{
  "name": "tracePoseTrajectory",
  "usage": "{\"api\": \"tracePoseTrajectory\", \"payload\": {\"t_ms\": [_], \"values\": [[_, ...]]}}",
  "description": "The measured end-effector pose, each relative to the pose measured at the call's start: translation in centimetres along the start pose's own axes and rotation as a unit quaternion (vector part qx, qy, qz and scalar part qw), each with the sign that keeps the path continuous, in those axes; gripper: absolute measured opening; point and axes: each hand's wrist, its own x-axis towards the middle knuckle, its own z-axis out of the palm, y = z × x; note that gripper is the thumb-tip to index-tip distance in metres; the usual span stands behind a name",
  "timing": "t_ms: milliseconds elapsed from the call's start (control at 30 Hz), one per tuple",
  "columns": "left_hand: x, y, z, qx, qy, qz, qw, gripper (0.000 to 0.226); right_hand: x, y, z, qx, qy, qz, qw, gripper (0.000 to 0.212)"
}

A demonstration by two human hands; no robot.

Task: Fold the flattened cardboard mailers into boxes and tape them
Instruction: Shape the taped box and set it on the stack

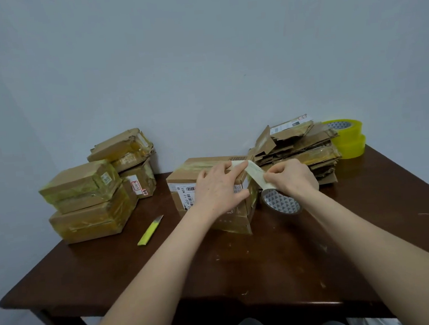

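Nearest me is the surface [268, 261], dark brown wood, glossy and scuffed with pale scratches. A slim yellow utility knife [150, 230] lies on it to the left. At mid-surface stands the cardboard box [184, 180], squared up, with printed labels and barcodes on its front. My left hand [218, 188] lies flat over its top right corner, fingers straight, pressing the end of a translucent strip of tape [254, 173] onto the lid. My right hand [292, 178] is just beside the box, curled on the tape roll [282, 203], whose inner core shows a triangle pattern, fingertips pinching the taut strip. Farther left sit the finished boxes [87, 199], stacked and shiny with yellowish tape. Farther right lies a ragged pile of flattened mailers [298, 150], and behind it two stacked yellow tape rolls [346, 135] by the plain grey wall [199, 60].
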Motion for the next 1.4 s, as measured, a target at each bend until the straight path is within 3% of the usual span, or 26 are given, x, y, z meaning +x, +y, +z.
{"api": "tracePoseTrajectory", "payload": {"t_ms": [233,300,400,467,533,600,700,833,967,1033,1100,1200,1267,1400], "values": [[-0.5,-0.6,-0.5,-0.04,-0.011,0.014,0.999,0.06,-0.3,0.0,1.0,0.02,0.016,0.001,1.0,0.012],[-1.5,-1.7,-0.5,-0.121,0.061,-0.006,0.991,0.052,-0.2,0.1,1.2,0.025,0.019,-0.003,1.0,0.013],[-3.7,-5.0,1.0,-0.181,0.236,-0.152,0.943,0.03,-0.2,0.1,1.8,0.029,0.02,-0.002,0.999,0.015],[-5.0,-7.8,2.9,-0.151,0.19,-0.253,0.936,0.027,-0.1,0.0,2.2,0.029,0.021,0.001,0.999,0.016],[-6.1,-10.2,4.9,-0.097,0.062,-0.321,0.94,0.037,0.0,-0.2,2.2,0.026,0.024,0.003,0.999,0.017],[-7.0,-12.0,6.5,-0.058,-0.034,-0.363,0.929,0.043,0.0,-0.3,2.1,0.024,0.025,0.001,0.999,0.016],[-7.8,-14.0,8.0,-0.021,-0.091,-0.386,0.918,0.033,0.0,-0.1,2.1,0.032,0.019,0.003,0.999,0.016],[-8.4,-15.2,8.4,0.034,-0.073,-0.366,0.927,0.021,0.0,-0.1,2.1,0.046,0.021,0.013,0.999,0.018],[-8.7,-15.3,7.6,-0.044,-0.032,-0.403,0.913,0.021,-0.3,-0.2,2.0,0.058,0.018,0.013,0.998,0.021],[-8.7,-15.0,6.0,-0.098,0.047,-0.414,0.904,0.024,-0.3,-0.2,1.9,0.065,0.016,0.014,0.998,0.021],[-8.0,-13.7,3.2,-0.141,0.152,-0.389,0.898,0.026,-0.4,-0.2,1.8,0.071,0.012,0.013,0.997,0.021],[-5.9,-9.0,-1.8,-0.179,0.254,-0.28,0.908,0.027,-0.4,0.0,1.6,0.081,0.012,0.01,0.997,0.02],[-4.4,-4.6,-4.3,-0.177,0.257,-0.193,0.93,0.03,-0.5,0.1,1.4,0.087,0.016,0.011,0.996,0.019],[-1.5,3.5,-4.7,-0.07,0.149,-0.063,0.984,0.032,-0.7,0.5,0.7,0.088,0.023,0.007,0.996,0.02]]}}
